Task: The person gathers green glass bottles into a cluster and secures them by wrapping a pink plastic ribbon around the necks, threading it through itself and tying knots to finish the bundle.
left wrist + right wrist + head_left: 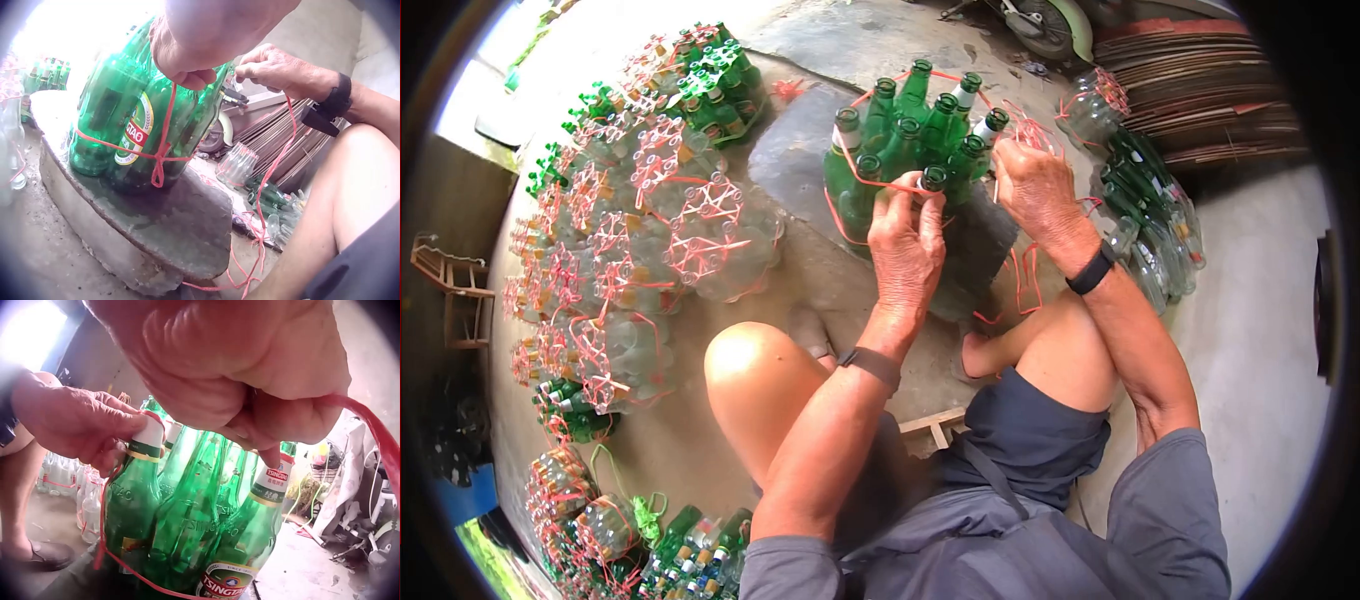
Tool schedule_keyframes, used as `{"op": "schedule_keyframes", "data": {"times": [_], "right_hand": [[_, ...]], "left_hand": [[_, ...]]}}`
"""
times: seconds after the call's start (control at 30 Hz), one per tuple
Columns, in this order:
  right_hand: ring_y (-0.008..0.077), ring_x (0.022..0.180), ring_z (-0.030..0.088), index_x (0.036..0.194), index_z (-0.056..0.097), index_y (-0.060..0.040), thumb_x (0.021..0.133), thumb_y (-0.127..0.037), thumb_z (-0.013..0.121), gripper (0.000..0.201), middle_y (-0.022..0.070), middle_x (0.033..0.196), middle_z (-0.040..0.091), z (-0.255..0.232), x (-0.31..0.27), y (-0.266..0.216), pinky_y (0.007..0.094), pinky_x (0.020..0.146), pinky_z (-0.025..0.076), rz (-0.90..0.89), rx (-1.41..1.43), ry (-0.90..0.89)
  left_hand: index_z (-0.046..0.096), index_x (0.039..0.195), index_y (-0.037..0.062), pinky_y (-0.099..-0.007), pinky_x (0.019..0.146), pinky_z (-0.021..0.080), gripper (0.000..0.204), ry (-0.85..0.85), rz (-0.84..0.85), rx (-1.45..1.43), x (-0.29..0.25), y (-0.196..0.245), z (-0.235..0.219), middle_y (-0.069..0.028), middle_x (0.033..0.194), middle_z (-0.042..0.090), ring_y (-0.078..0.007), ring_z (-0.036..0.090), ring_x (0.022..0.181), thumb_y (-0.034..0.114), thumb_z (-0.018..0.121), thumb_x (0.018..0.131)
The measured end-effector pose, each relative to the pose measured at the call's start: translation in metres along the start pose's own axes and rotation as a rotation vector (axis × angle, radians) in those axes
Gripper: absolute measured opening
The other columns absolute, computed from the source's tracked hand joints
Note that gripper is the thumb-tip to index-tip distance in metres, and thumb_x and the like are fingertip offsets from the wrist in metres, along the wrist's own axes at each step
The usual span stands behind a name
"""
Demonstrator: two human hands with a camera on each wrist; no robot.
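A bundle of green beer bottles [900, 150] stands upright on a stone slab [187, 228], with red twine tied round the lower bodies and a looped knot at the front. My left hand [905, 240] pinches the white-labelled neck of the near bottle [149, 440], where red twine wraps the top. A strand rises from the knot to these fingers. Beside the right-hand bottles, my right hand [1038, 190] grips the red plastic twine [369, 425], its fist close above the necks. A slack length of twine [290, 137] hangs from it toward the floor.
Tied bundles of clear bottles [705, 235] crowd the floor at left, with a green bundle [720, 85] behind them. To the right lie loose green bottles [1140, 195] below stacked flat sheets [1180, 90]. A wheel [1040, 30] stands at the back.
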State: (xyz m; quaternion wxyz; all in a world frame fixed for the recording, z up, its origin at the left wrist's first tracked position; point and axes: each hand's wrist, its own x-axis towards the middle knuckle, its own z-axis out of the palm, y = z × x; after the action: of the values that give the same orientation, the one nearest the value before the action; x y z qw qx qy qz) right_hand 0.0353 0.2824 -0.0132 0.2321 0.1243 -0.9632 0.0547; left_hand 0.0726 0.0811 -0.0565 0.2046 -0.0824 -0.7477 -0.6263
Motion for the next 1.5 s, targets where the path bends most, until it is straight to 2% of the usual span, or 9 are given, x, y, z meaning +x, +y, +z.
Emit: {"op": "schedule_keyframes", "data": {"times": [0.07, 0.37, 0.43, 0.53, 0.63, 0.9, 1.17, 1.5], "right_hand": [[0.0408, 0.077, 0.070, 0.092, 0.060, -0.0051, 0.101, -0.014, 0.063, 0.013, 0.0181, 0.080, 0.067, -0.005, 0.000, -0.007, 0.0521, 0.068, 0.055, 0.026, 0.025, -0.051], [0.0441, 0.075, 0.068, 0.092, 0.059, -0.0036, 0.098, -0.010, 0.061, 0.009, 0.0211, 0.076, 0.066, 0.004, 0.006, -0.013, 0.0554, 0.067, 0.052, 0.033, 0.143, -0.018], [0.0446, 0.074, 0.068, 0.092, 0.059, -0.0034, 0.097, -0.009, 0.061, 0.008, 0.0215, 0.076, 0.066, 0.005, 0.008, -0.012, 0.0558, 0.067, 0.052, 0.031, 0.163, 0.002], [0.0458, 0.072, 0.067, 0.092, 0.060, -0.0034, 0.097, -0.010, 0.061, 0.008, 0.0221, 0.073, 0.065, 0.006, 0.006, -0.012, 0.0563, 0.066, 0.052, 0.049, 0.170, -0.001], [0.0466, 0.071, 0.067, 0.092, 0.061, -0.0035, 0.097, -0.010, 0.062, 0.009, 0.0231, 0.073, 0.065, 0.005, 0.006, -0.012, 0.0560, 0.065, 0.052, 0.075, 0.197, -0.012], [0.0415, 0.069, 0.067, 0.092, 0.063, -0.0028, 0.100, -0.016, 0.068, 0.016, 0.0206, 0.072, 0.063, -0.001, 0.001, -0.007, 0.0505, 0.062, 0.050, 0.008, 0.365, -0.083], [0.0438, 0.070, 0.067, 0.093, 0.064, -0.0032, 0.102, -0.019, 0.069, 0.019, 0.0216, 0.075, 0.065, 0.004, 0.001, -0.008, 0.0518, 0.062, 0.050, -0.010, 0.296, -0.096], [0.0460, 0.075, 0.069, 0.092, 0.059, -0.0019, 0.099, -0.014, 0.067, 0.016, 0.0226, 0.077, 0.067, 0.004, -0.002, -0.018, 0.0551, 0.065, 0.053, 0.003, 0.184, -0.092]], "left_hand": [[0.068, 0.127, 0.0015, -0.0431, 0.084, 0.058, 0.027, -0.007, -0.044, -0.010, 0.000, 0.000, 0.000, -0.0198, 0.113, 0.070, -0.0351, 0.073, 0.098, 0.010, 0.072, 0.102], [0.069, 0.126, 0.0013, -0.0427, 0.081, 0.059, 0.027, -0.009, -0.053, 0.002, 0.000, 0.000, 0.000, -0.0194, 0.114, 0.070, -0.0352, 0.074, 0.096, 0.006, 0.072, 0.100], [0.069, 0.134, 0.0038, -0.0370, 0.080, 0.058, 0.032, -0.003, -0.017, 0.025, 0.000, -0.004, 0.000, -0.0185, 0.115, 0.072, -0.0262, 0.074, 0.092, 0.018, 0.071, 0.105], [0.070, 0.134, 0.0040, -0.0375, 0.079, 0.058, 0.032, -0.017, -0.058, 0.012, -0.001, -0.002, -0.001, -0.0191, 0.114, 0.073, -0.0270, 0.074, 0.092, 0.019, 0.071, 0.105], [0.070, 0.133, 0.0037, -0.0381, 0.080, 0.058, 0.032, -0.001, -0.022, 0.035, 0.000, -0.003, -0.001, -0.0199, 0.114, 0.073, -0.0281, 0.075, 0.093, 0.018, 0.072, 0.105], [0.070, 0.132, 0.0033, -0.0393, 0.082, 0.058, 0.032, -0.004, -0.017, 0.054, 0.000, -0.002, -0.002, -0.0204, 0.116, 0.073, -0.0299, 0.075, 0.096, 0.018, 0.072, 0.104], [0.070, 0.132, 0.0033, -0.0388, 0.082, 0.058, 0.032, -0.009, -0.013, 0.044, 0.001, -0.003, -0.001, -0.0189, 0.115, 0.073, -0.0291, 0.075, 0.095, 0.017, 0.072, 0.104], [0.071, 0.132, 0.0036, -0.0360, 0.076, 0.059, 0.032, 0.008, 0.000, 0.058, 0.000, -0.008, 0.000, -0.0159, 0.110, 0.073, -0.0230, 0.075, 0.087, 0.019, 0.072, 0.104]]}}
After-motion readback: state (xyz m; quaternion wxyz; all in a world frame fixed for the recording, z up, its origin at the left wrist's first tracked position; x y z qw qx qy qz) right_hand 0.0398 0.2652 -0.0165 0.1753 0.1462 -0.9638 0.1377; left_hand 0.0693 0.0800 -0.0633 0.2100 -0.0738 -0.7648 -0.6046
